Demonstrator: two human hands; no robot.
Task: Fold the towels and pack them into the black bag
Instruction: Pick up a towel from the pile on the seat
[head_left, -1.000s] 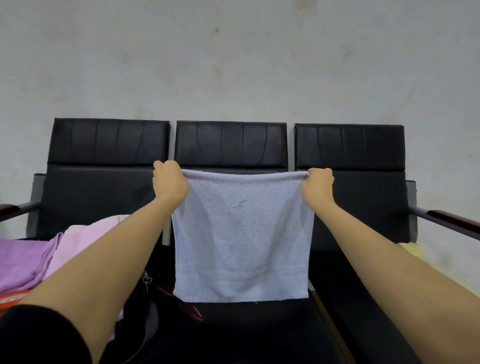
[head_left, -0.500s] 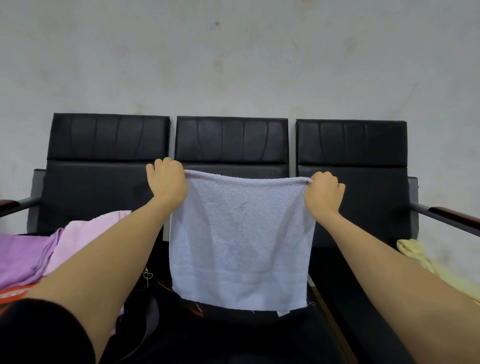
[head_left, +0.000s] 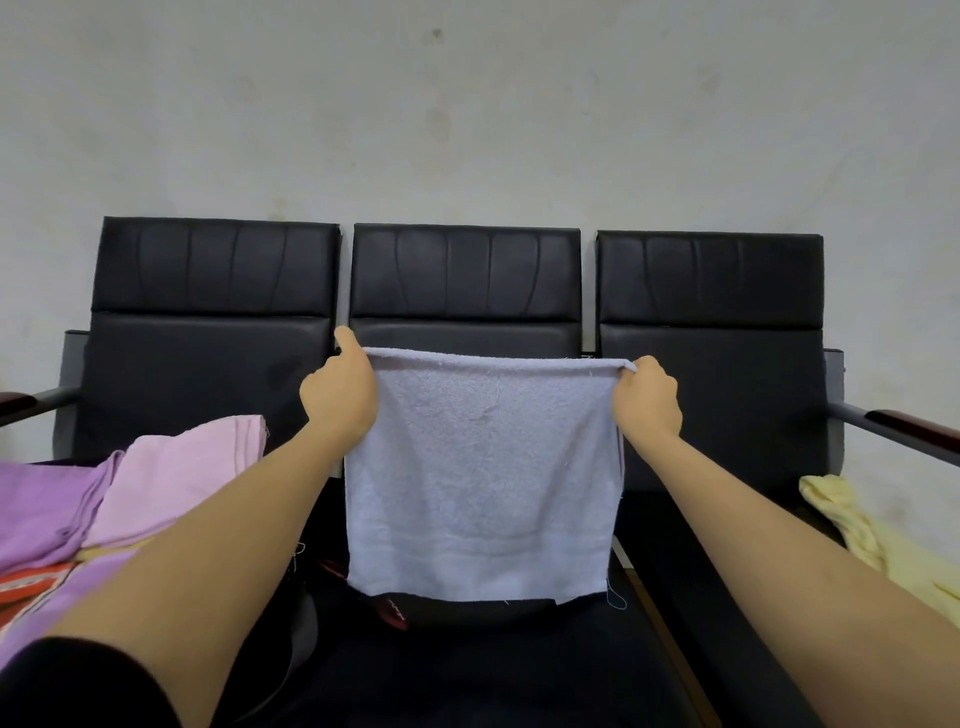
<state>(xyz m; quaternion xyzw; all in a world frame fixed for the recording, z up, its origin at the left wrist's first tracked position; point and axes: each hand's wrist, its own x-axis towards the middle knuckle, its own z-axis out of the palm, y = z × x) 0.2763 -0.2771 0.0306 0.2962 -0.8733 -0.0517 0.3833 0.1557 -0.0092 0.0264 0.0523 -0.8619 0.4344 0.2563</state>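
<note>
Above the black bag (head_left: 467, 616), left hand (head_left: 340, 397) and right hand (head_left: 647, 397) pinch the pale blue towel (head_left: 480, 478) by its top corners; folding and packing remain.

A plain pale lavender-blue terry towel (head_left: 480, 483) hangs before three black padded leather seats (head_left: 709, 332). Pink and purple folded cloths (head_left: 171, 478) lie left, above an orange-red striped fabric (head_left: 28, 590). A pale yellow crumpled towel (head_left: 857, 530) lies right. The wall (head_left: 467, 114) is off-white, blotched.
</note>
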